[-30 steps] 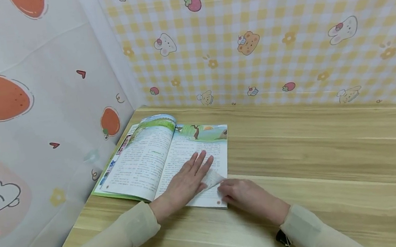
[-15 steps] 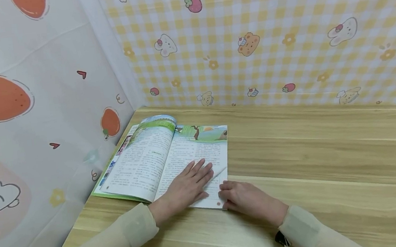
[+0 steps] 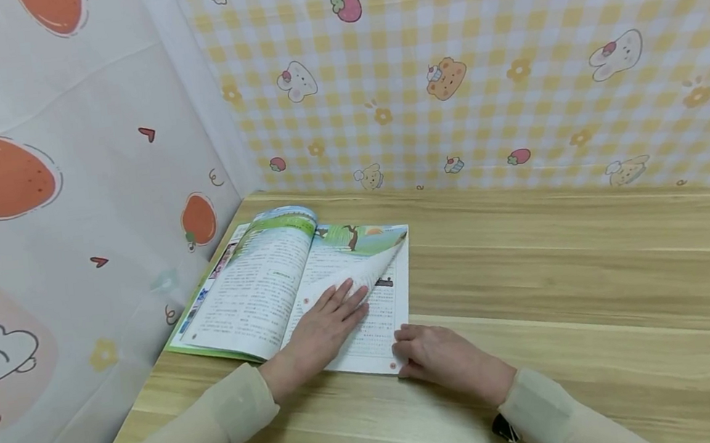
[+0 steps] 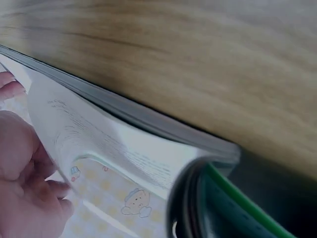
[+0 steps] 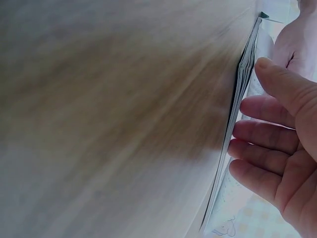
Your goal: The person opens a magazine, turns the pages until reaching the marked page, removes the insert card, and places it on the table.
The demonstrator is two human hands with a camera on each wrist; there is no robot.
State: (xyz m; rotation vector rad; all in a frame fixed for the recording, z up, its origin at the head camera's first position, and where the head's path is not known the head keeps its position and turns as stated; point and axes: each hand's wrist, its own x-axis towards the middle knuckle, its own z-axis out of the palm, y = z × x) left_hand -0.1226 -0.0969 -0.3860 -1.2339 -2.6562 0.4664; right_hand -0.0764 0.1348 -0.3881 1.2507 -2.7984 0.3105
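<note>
An open book (image 3: 251, 292) with printed pages and coloured pictures along its top lies at the left of the table. My left hand (image 3: 322, 327) rests, fingers outstretched, on a right-hand page (image 3: 335, 276) whose lower corner is folded over diagonally to the left. Below the fold shows another printed page (image 3: 369, 348). At the book's lower right edge, my right hand (image 3: 443, 357) touches the paper with its fingertips. The right wrist view shows its fingers (image 5: 262, 141) loosely extended along the page edges, thumb (image 5: 280, 82) near the corner. The left palm hides part of the fold.
The wooden table (image 3: 566, 285) extends to the right of the book. A white patterned cloth (image 3: 97, 207) hangs close at the left, and a yellow checked cloth (image 3: 472, 33) stands behind. A small black object (image 3: 505, 429) sits by the right sleeve cuff.
The left hand has slid a little left and towards me. The page's fold has grown much larger, baring more of the page beneath. The right hand stays nearly in place at the edge.
</note>
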